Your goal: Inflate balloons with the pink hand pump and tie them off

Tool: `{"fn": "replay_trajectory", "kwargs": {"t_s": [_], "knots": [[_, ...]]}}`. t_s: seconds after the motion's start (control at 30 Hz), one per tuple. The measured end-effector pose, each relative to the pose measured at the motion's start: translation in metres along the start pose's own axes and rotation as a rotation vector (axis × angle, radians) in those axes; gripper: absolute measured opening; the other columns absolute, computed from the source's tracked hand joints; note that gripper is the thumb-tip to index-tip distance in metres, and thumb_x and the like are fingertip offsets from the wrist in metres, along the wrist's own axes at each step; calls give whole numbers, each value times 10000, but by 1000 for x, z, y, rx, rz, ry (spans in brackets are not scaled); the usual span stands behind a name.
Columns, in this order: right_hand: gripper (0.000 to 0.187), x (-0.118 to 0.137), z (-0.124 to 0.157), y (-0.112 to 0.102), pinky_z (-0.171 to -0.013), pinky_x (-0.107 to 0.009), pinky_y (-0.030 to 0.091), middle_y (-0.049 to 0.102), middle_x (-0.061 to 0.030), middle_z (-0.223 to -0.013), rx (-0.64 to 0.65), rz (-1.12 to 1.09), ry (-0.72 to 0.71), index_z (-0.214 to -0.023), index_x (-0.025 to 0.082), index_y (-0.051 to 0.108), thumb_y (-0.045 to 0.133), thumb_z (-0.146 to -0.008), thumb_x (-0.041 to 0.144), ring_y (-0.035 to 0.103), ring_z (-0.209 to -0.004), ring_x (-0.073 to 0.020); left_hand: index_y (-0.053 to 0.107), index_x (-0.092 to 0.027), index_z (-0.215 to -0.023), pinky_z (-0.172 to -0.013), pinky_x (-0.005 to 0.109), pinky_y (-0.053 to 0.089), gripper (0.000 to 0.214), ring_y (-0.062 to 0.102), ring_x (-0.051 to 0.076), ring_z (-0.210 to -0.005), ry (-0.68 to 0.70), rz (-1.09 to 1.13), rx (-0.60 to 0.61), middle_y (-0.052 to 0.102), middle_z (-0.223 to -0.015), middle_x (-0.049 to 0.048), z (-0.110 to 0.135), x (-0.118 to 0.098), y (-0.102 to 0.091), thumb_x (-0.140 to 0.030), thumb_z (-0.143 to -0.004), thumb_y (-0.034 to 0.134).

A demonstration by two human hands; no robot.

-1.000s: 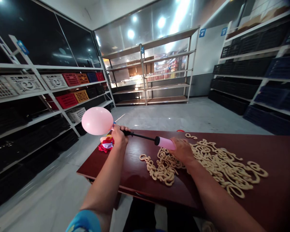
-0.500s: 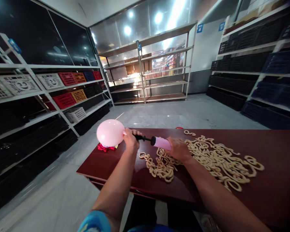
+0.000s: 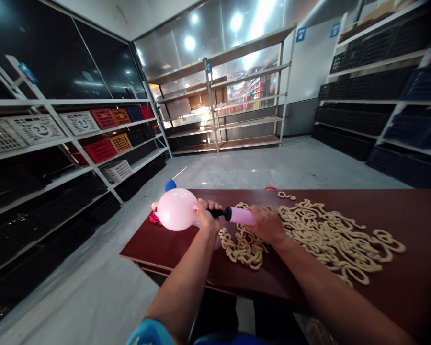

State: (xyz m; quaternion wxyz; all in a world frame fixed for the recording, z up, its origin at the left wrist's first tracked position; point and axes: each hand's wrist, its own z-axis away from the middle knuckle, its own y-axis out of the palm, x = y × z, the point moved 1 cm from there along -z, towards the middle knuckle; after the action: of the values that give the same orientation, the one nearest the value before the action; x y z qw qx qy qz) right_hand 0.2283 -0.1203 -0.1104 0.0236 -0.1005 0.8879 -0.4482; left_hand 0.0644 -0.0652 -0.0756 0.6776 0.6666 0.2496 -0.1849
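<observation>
- Pink rubber: a blown-up balloon [image 3: 176, 209] sits left of centre in the frame, held just above the left end of the dark red-brown table [image 3: 172, 251]. Its neck points right, toward the pump.
- Left hand [image 3: 206, 214]: closed round the balloon's neck and the black tip of the pump. The grip probably pinches the neck onto the nozzle so that no air leaks.
- Pump [image 3: 241, 215]: at the centre of the frame, lying level between the two hands. Only a short length of black rod shows, so the pink barrel appears pushed almost fully home.
- Right hand [image 3: 267, 224]: wrapped round the right end of the pink barrel, knuckles up. A fist in line with the barrel suits pushing and pulling along its length.
- Beige cord [image 3: 330, 235]: a loose pile of loops spread over the table from the centre to the right of the frame, passing under the right hand. Whether the hand touches it cannot be told.
- Red scraps [image 3: 153, 218]: at the table's left edge, mostly hidden behind the balloon. A small blue piece [image 3: 170, 184] shows above it.
- Crates [image 3: 104, 128]: red, orange and white, on shelves at the left of the frame, well apart from the table.
</observation>
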Motion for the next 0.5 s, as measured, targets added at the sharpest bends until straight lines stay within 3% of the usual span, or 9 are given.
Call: {"fn": "replay_trajectory", "kwargs": {"t_s": [0.1,0.27,0.33,0.4,0.5], "knots": [[282,-5,-2,-1,-759,-315,239,613,-61,-810,-5,-9,27,-898,174,546,584,-688,358,521,-778,-205,245,-201,-589,-525,301,390,357,411,119,-442,3,-15,18,312,-484,-47,-9,-13,2,-377,-798,475],[226,-30,-7,2,-809,-329,220,615,-54,-812,-49,25,117,-880,184,549,575,-680,286,514,-814,-211,200,-199,-571,-500,288,371,365,383,112,-418,69,-18,-42,288,-465,-46,-39,-63,-4,-343,-806,438],[217,-36,-7,4,-809,-336,216,616,-53,-821,-52,59,160,-882,186,544,563,-686,280,510,-816,-213,185,-199,-569,-493,283,363,353,374,108,-411,84,-13,-76,286,-464,-46,-46,-73,-7,-302,-799,431],[204,-36,-6,5,-789,-333,220,615,-54,-813,-30,80,172,-867,182,539,556,-687,278,510,-796,-210,172,-199,-570,-481,274,350,355,360,102,-402,86,5,-103,275,-462,-49,-46,-70,-8,-292,-797,428],[199,-22,-4,4,-765,-324,227,613,-60,-795,11,59,113,-837,175,530,565,-682,295,515,-771,-206,175,-200,-572,-460,265,332,384,344,99,-393,69,23,-108,265,-459,-53,-33,-43,-5,-347,-805,442]]}}
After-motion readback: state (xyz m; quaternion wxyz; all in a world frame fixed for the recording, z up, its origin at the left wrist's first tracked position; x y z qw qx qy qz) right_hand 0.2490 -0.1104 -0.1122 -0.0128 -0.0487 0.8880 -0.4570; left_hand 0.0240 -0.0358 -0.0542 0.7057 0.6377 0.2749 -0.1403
